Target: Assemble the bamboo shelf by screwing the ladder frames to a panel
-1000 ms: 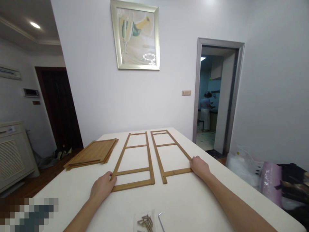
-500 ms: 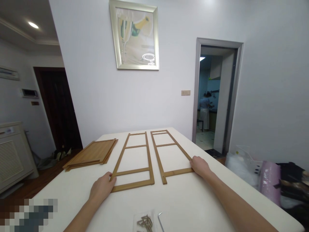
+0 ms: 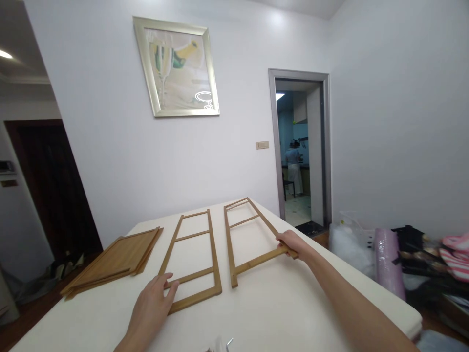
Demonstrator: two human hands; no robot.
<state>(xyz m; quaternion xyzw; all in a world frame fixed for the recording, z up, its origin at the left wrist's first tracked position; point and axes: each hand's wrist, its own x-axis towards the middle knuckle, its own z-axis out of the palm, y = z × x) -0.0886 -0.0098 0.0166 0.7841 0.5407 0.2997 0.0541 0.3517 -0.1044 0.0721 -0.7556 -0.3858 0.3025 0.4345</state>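
Observation:
Two ladder-shaped wooden frames lie side by side on a white table (image 3: 286, 313). My right hand (image 3: 291, 243) grips the near right corner of the right frame (image 3: 244, 234) and has tilted that side up off the table. My left hand (image 3: 152, 300) rests with fingers spread flat on the near left corner of the left frame (image 3: 194, 259), which lies flat.
A stack of wooden panels (image 3: 113, 259) lies at the table's left. A framed picture (image 3: 178, 68) hangs on the wall. A person (image 3: 294, 164) stands in the room beyond the open doorway (image 3: 298, 146). Bags and a pink roll (image 3: 384, 259) sit at the right.
My right hand has closed on the right frame and lifted its right side off the table. My left hand has flattened on the left frame. The camera turned right.

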